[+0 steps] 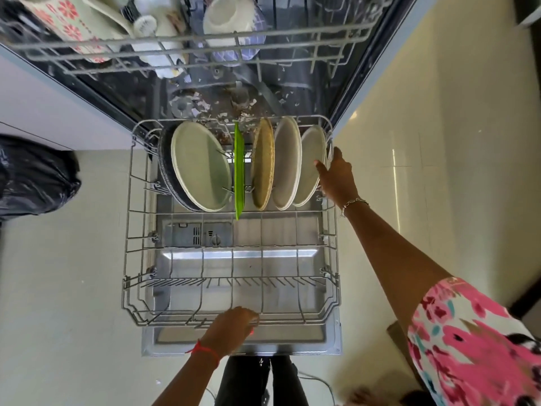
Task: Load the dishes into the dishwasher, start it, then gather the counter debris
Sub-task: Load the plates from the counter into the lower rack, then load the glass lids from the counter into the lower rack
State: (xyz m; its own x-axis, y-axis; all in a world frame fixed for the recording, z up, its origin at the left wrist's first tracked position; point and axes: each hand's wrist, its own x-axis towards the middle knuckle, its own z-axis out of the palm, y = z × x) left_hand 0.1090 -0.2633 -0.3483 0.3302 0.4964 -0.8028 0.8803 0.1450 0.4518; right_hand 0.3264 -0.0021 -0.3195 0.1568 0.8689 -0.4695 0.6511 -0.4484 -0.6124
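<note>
Nearest the lens, the floral pink sleeve [474, 341] covers the right upper arm. The left hand [231, 323], with a red thread [205, 350] at its wrist, curls its fingers over the front rim of the lower rack [128, 259]. This grey wire basket is pulled out over the open dishwasher door [240, 345]. The dishes stand on edge in a row at the back of the rack. From its left side they are a dark pan [163, 171], a pale cream plate [202, 168], a thin bright green board [239, 171], a tan speckled plate [263, 165], a grey plate [287, 165] and a white plate [311, 165]. At the rack's right wall the right hand [336, 177], wearing a beaded bracelet [354, 202], grasps that white plate, thumb on its face and fingers past its rim. Beyond the rack, scraps litter the tub floor [222, 108]. Above hangs the upper rack [205, 51], holding a red-flowered mug [58, 19] and a white bowl [228, 20]. Left of the rack sits a black bag [35, 177].
</note>
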